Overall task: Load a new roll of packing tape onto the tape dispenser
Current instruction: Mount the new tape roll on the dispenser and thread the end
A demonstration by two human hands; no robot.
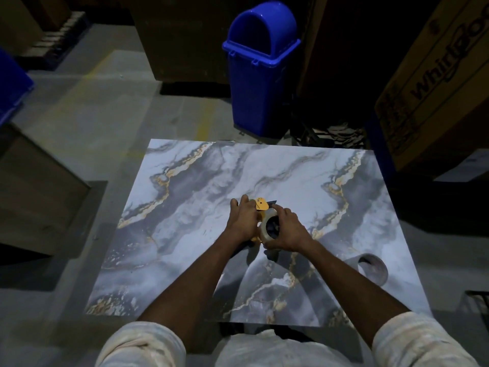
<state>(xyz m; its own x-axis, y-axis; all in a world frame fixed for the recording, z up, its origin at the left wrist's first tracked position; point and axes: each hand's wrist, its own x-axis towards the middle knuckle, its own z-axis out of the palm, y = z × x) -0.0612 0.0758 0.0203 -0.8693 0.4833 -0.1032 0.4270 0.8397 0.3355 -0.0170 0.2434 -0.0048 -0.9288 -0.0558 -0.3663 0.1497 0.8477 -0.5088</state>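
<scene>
Yellow plastic marks the tape dispenser (pixel 260 207), held just above the middle of the marble-patterned tabletop (pixel 185 207). A pale roll of packing tape (pixel 266 229) sits against its side, apparently on or going onto the hub. The left hand (pixel 242 221) is clamped around the dispenser's body; the right hand (pixel 284 230) is wrapped over the roll, pressing it inward. If the roll goes on crooked or facing the wrong way, it could jam or feed badly; fingers near the blade end could be nicked. A bare cardboard core (pixel 371 268) lies on the tabletop, well apart to the right. Beyond the tabletop a blue lidded bin (pixel 259 83) stands on the floor; its contents are hidden.
</scene>
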